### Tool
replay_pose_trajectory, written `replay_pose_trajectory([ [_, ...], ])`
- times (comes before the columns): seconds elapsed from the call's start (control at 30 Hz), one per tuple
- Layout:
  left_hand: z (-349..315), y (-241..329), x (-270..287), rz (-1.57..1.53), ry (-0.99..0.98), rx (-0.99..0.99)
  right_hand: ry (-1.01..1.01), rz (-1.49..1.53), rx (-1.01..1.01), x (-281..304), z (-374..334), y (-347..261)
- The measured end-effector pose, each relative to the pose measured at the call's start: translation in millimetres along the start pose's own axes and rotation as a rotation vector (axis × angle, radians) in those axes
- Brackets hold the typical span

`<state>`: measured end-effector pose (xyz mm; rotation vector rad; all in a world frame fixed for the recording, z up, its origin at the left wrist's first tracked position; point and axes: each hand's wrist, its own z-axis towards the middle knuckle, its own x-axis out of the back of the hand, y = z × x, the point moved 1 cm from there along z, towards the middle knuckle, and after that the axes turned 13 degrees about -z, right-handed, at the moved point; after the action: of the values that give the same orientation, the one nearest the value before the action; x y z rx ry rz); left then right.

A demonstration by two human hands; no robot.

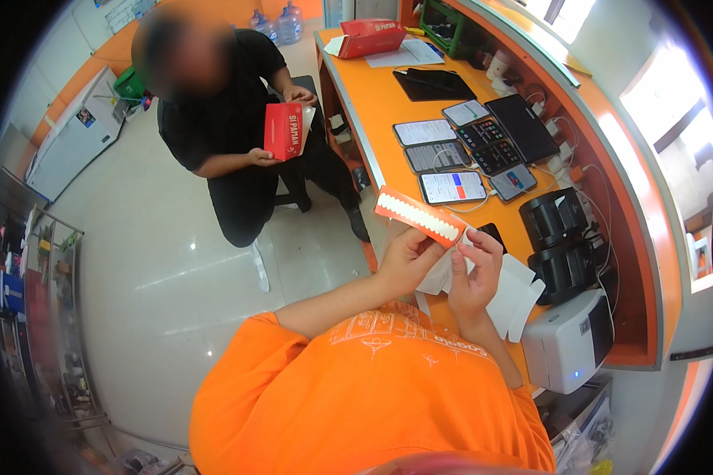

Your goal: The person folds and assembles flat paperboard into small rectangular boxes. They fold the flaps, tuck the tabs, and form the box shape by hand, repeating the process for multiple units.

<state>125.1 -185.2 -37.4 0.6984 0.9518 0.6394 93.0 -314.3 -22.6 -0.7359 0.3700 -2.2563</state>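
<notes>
From my remote seat I see the left hand (408,260) pinching the orange-red carton (418,214) along its lower edge and the right hand (475,273) gripping its right end, raised near the counter (376,107), apparently to brace it from two points

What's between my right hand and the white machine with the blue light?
White card with cut flaps, seen in the head view between your right hand and the white machine. Whether it joins the orange strip, I can't tell.
</notes>
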Motion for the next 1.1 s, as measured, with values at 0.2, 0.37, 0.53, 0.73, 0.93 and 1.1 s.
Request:
replay_pose_trajectory([
  [0.2,2.0,-4.5,-1.0,-0.308,0.098,0.118,-0.047,-0.181,0.163,-1.4,1.4,-3.2],
  [0.37,10.6,-2.7,7.3,-0.548,0.178,0.202,-0.233,-0.258,0.14,-0.6,6.9,-1.6],
  [0.53,12.5,-2.1,7.9,-0.385,0.229,0.226,-0.146,-0.309,0.112,18.1,28.9,12.5],
  [0.73,12.2,-4.1,9.6,-0.227,0.208,0.265,-0.02,-0.515,0.016,67.7,71.6,22.6],
  [0.93,9.2,-2.0,6.7,-0.206,0.198,0.307,-0.019,-0.612,-0.11,82.6,73.6,34.6],
  [1.1,6.4,-4.7,4.8,-0.245,0.135,0.32,-0.33,-0.574,-0.35,66.9,50.0,47.5],
])
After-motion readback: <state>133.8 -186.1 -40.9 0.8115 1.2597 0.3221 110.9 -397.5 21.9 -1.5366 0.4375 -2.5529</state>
